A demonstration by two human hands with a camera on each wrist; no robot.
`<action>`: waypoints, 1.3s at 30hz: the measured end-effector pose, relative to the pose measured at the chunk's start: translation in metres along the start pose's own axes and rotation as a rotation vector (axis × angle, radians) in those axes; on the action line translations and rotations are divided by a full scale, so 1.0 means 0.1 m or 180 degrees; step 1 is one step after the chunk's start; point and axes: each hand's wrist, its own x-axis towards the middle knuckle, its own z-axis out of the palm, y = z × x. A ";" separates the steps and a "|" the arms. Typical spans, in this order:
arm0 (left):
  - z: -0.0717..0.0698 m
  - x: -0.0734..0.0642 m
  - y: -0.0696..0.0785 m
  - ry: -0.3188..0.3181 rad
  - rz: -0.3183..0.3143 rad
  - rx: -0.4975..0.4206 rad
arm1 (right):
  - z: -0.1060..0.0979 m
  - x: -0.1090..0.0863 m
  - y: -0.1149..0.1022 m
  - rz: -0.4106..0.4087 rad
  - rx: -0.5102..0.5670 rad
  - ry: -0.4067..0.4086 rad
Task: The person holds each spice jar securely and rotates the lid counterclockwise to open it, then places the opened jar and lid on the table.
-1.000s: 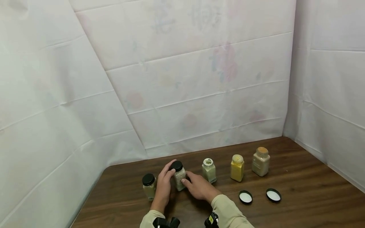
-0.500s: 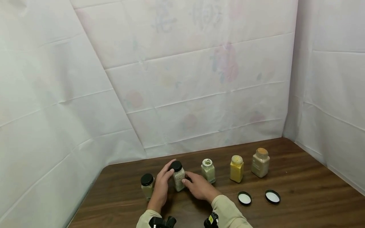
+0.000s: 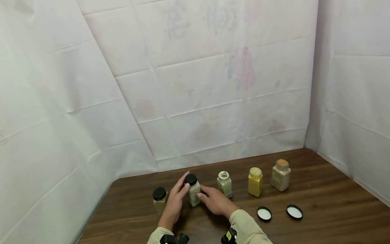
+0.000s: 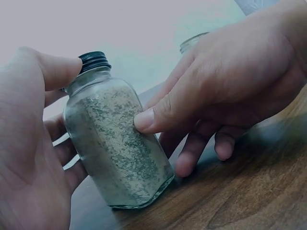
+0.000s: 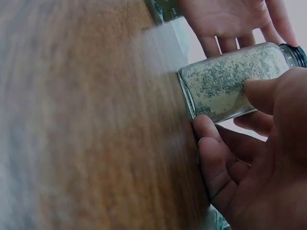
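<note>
A clear glass spice jar (image 3: 194, 195) with a black screw lid (image 3: 190, 179) stands between both hands. Pale flakes mixed with dark green bits fill it, as the left wrist view shows. My left hand (image 3: 174, 205) holds it at the top, thumb against the lid's side and fingers around the far side. Lower down, my right hand (image 3: 217, 200) grips the jar's body, its thumb pressed on the front face and fingers partly hidden behind. In the right wrist view the jar's base (image 5: 187, 96) sits at the wooden tabletop.
Left of my left hand stands another black-lidded jar (image 3: 159, 202). To the right are a lidless pale green jar (image 3: 224, 186), a yellow jar (image 3: 255, 184) and a tan jar (image 3: 280, 178). Two upturned lids (image 3: 264, 214) lie before them. White sheeting (image 3: 213, 101) hangs behind the table.
The head view shifts slightly. Both hands stay on the spice jar with almost the same hold, and the lid is still on it.
</note>
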 end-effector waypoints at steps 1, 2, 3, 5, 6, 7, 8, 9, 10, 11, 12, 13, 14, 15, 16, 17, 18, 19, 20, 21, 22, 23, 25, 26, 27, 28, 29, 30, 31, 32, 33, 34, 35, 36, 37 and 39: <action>0.01 0.00 0.00 -0.0012 0.0007 -0.0003 | -0.01 0.00 0.01 0.0014 -0.0005 -0.0010; 0.02 0.00 0.00 -0.0009 0.0005 -0.0010 | -0.01 0.00 0.01 0.0015 -0.0011 -0.0013; 0.02 0.00 0.00 -0.0010 0.0022 -0.0009 | -0.02 0.00 0.01 0.0014 -0.0022 -0.0011; 0.02 0.00 -0.01 -0.0005 0.0042 0.0011 | -0.01 0.00 0.02 0.0013 -0.0036 -0.0015; 0.02 0.00 -0.01 -0.0001 0.0041 0.0016 | -0.01 0.00 0.02 0.0008 -0.0039 -0.0014; 0.02 0.00 -0.01 0.0001 0.0043 0.0031 | -0.01 0.00 0.02 -0.0005 -0.0040 -0.0007; 0.02 0.00 -0.01 -0.0005 0.0053 0.0052 | 0.00 0.00 0.02 -0.0018 -0.0049 0.0000; 0.01 0.00 -0.01 -0.0008 0.0048 0.0057 | 0.00 0.00 0.01 -0.0019 -0.0060 0.0008; 0.01 0.00 -0.01 -0.0017 0.0060 0.0083 | 0.00 0.00 0.01 -0.0020 -0.0064 0.0015; 0.01 0.00 -0.01 -0.0018 0.0055 0.0088 | 0.00 0.00 0.00 -0.0026 -0.0067 0.0025; 0.01 0.00 -0.01 -0.0018 0.0042 0.0071 | 0.00 0.01 0.00 -0.0035 -0.0072 0.0034; 0.00 0.00 -0.01 -0.0019 0.0046 0.0069 | 0.00 0.01 -0.01 -0.0042 -0.0076 0.0041; 0.00 0.00 -0.01 -0.0012 0.0048 0.0065 | 0.00 0.01 -0.01 -0.0042 -0.0080 0.0046; 0.00 0.00 -0.01 0.0005 0.0044 0.0053 | 0.00 0.01 -0.02 -0.0048 -0.0083 0.0050; 0.00 0.00 -0.02 0.0016 0.0064 0.0059 | 0.00 0.01 -0.02 -0.0063 -0.0087 0.0055; 0.00 0.00 -0.02 0.0041 0.0050 0.0047 | 0.00 0.01 -0.03 -0.0079 -0.0093 0.0063; 0.00 0.00 -0.03 0.0059 0.0066 0.0055 | 0.00 0.01 -0.03 -0.0094 -0.0100 0.0068; 0.00 0.00 -0.04 0.0083 0.0075 0.0065 | 0.00 0.01 -0.03 -0.0107 -0.0105 0.0073; 0.00 0.00 -0.04 0.0100 0.0081 0.0074 | 0.00 0.01 -0.02 -0.0115 -0.0101 0.0078; 0.01 0.00 -0.04 0.0104 0.0092 0.0082 | 0.00 0.01 -0.02 -0.0118 -0.0097 0.0079; 0.01 0.00 -0.05 0.0108 0.0100 0.0095 | 0.00 0.01 -0.01 -0.0120 -0.0088 0.0080; 0.02 0.00 -0.05 0.0118 0.0099 0.0099 | 0.00 0.01 -0.01 -0.0114 -0.0074 0.0074; 0.03 0.00 -0.06 0.0143 0.0097 0.0104 | -0.01 0.00 0.01 -0.0108 -0.0054 0.0066; 0.03 0.00 -0.07 0.0157 0.0100 0.0109 | -0.01 0.00 0.01 -0.0105 -0.0046 0.0059; 0.04 0.01 -0.07 0.0179 0.0099 0.0113 | -0.02 0.00 0.01 -0.0108 -0.0043 0.0057; 0.04 0.01 -0.07 0.0206 0.0102 0.0112 | -0.02 0.00 0.02 -0.0117 -0.0047 0.0063; 0.05 0.01 -0.07 0.0227 0.0115 0.0101 | -0.02 0.00 0.02 -0.0121 -0.0053 0.0065; 0.05 0.01 -0.07 0.0248 0.0117 0.0095 | -0.03 -0.01 0.01 -0.0127 -0.0063 0.0072; 0.05 0.01 -0.07 0.0259 0.0134 0.0088 | -0.03 -0.01 0.01 -0.0132 -0.0075 0.0078; 0.06 0.01 -0.07 0.0261 0.0149 0.0080 | -0.03 -0.01 0.01 -0.0129 -0.0079 0.0079; 0.06 0.01 -0.07 0.0267 0.0154 0.0068 | -0.02 -0.01 0.01 -0.0127 -0.0080 0.0080; 0.06 0.01 -0.07 0.0272 0.0160 0.0058 | -0.02 -0.02 0.00 -0.0119 -0.0080 0.0073; 0.06 0.00 -0.06 0.0278 0.0159 0.0050 | -0.02 -0.02 0.00 -0.0115 -0.0077 0.0063; 0.06 0.00 -0.06 0.0291 0.0144 0.0048 | -0.02 -0.02 0.00 -0.0113 -0.0073 0.0056; 0.06 -0.01 -0.06 0.0301 0.0140 0.0034 | -0.02 -0.02 -0.01 -0.0106 -0.0066 0.0044; 0.06 -0.02 -0.05 0.0331 0.0128 0.0007 | -0.02 -0.02 -0.01 -0.0094 -0.0053 0.0029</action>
